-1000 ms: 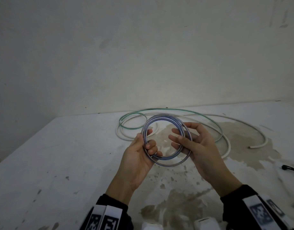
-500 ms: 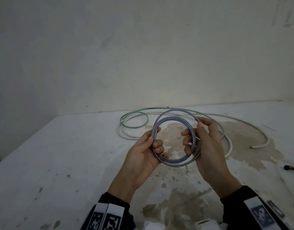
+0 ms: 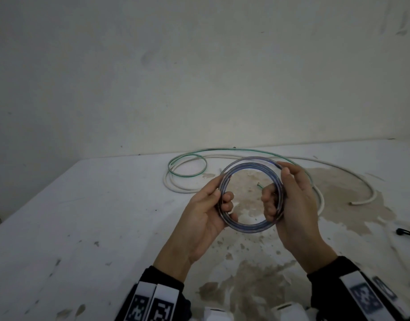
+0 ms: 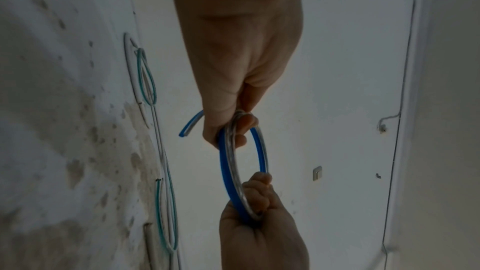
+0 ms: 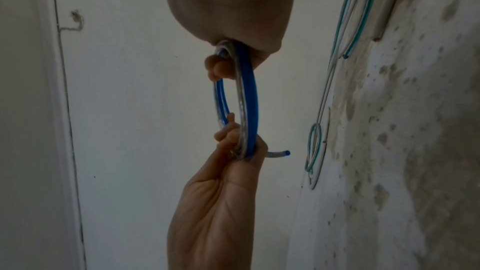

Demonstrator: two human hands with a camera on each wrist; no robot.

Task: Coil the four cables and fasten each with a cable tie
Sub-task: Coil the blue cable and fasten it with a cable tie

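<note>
Gripping the blue cable coil [image 3: 251, 224] with both hands, left hand [image 3: 206, 218] and right hand [image 3: 294, 205] curled round opposite sides, you risked its untied free end [image 4: 187, 126] springing loose.

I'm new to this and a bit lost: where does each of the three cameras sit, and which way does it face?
Head: on the forehead, looking down at the table; both hands hold the blue cable coil.
Left wrist: looks along the left hand to the coil.
Right wrist: looks along the right hand to it.
Shared: each wrist view also shows the opposite hand.
</note>
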